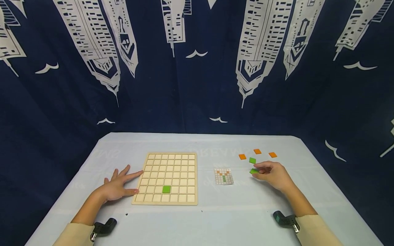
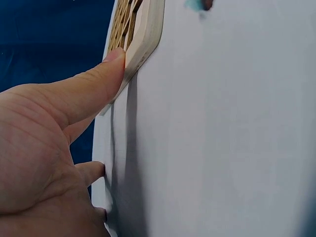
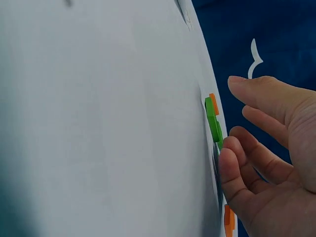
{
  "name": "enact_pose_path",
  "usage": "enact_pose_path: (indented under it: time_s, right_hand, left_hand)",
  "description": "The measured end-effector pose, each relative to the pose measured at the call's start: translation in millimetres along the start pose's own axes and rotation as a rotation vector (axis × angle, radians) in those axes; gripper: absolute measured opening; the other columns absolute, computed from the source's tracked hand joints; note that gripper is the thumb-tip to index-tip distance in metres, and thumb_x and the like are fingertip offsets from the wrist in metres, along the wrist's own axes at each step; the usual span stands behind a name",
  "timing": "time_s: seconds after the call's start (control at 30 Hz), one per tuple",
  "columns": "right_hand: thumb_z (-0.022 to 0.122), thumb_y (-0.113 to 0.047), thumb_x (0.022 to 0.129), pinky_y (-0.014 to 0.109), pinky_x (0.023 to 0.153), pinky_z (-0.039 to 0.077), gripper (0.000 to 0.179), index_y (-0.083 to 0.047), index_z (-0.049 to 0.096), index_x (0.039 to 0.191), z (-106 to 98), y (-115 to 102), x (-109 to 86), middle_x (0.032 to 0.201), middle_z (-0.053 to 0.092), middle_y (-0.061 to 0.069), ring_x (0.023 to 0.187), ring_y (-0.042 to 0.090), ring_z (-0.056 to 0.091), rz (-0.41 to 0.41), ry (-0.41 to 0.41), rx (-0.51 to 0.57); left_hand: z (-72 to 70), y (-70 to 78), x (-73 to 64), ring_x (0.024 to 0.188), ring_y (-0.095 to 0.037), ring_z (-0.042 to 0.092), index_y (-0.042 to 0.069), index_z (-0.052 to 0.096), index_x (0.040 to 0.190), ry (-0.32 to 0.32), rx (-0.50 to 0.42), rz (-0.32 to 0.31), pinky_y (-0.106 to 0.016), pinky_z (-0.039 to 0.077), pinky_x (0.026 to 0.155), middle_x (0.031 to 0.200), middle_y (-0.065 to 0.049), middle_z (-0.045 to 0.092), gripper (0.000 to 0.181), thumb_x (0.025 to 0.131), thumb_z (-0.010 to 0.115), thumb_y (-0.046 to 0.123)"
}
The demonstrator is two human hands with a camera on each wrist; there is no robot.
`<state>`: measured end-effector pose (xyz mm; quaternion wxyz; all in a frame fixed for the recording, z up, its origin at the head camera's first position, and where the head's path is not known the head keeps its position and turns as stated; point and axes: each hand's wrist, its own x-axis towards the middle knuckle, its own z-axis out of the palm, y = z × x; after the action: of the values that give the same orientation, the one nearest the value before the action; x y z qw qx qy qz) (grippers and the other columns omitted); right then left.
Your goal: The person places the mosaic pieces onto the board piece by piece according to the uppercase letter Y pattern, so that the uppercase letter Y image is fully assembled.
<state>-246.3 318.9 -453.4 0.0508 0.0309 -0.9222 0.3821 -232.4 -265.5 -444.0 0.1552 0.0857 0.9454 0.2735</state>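
A wooden grid board lies on the table, with one green square tile in a cell of its lower part. My left hand is spread at the board's left side, index fingertip and thumb at its edge. In the left wrist view the thumb presses on the board's frame. Over on the right, my right hand reaches to a loose green tile, thumb and fingers parted around it. The right wrist view shows that green tile on the table beside the parted fingers.
Another green tile and three orange tiles lie beyond the right hand. A small printed pattern card with orange and green squares lies between board and tiles. A dark blue curtain hangs behind the white table.
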Motion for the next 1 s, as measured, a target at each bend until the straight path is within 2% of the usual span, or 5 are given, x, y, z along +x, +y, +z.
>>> enact_pose_path:
  time_s: [0.2,0.37,0.67,1.0]
  right_hand:
    - [0.089,-0.018,0.079,0.023,0.066,0.049,0.041,-0.002,0.076,0.114,0.9,-1.7,0.7,0.096,0.077,0.009,0.081,0.017,0.062,0.030,-0.025,-0.057]
    - [0.088,-0.018,0.080,0.025,0.065,0.049,0.040,-0.002,0.076,0.114,2.1,-3.2,0.4,0.104,0.077,0.012,0.081,0.018,0.061,0.064,-0.029,-0.069]
    - [0.088,-0.016,0.080,0.030,0.071,0.049,0.035,-0.002,0.077,0.110,3.0,-6.7,2.6,0.102,0.076,0.013,0.085,0.021,0.061,0.104,-0.031,-0.092]
    - [0.088,-0.014,0.079,0.029,0.070,0.048,0.034,0.000,0.077,0.108,5.4,-4.6,6.6,0.096,0.074,0.011,0.086,0.022,0.061,0.128,-0.040,-0.106]
  left_hand:
    - [0.6,-0.9,-0.7,0.147,-0.068,-0.014,0.025,0.047,0.155,0.001,0.000,-0.005,-0.089,-0.012,0.102,0.167,-0.033,0.003,0.086,0.081,0.080,0.052]
    - [-0.8,2.2,-1.3,0.146,-0.068,-0.015,0.024,0.046,0.155,-0.002,0.002,-0.001,-0.090,-0.012,0.102,0.167,-0.034,0.002,0.085,0.082,0.080,0.051]
    - [-1.0,2.9,0.3,0.146,-0.069,-0.014,0.022,0.046,0.155,0.001,0.021,-0.008,-0.090,-0.011,0.102,0.167,-0.034,0.002,0.086,0.082,0.080,0.051]
    - [-0.9,1.9,-0.6,0.146,-0.068,-0.015,0.025,0.046,0.155,-0.001,-0.002,-0.003,-0.089,-0.012,0.102,0.167,-0.034,0.002,0.086,0.081,0.080,0.052]
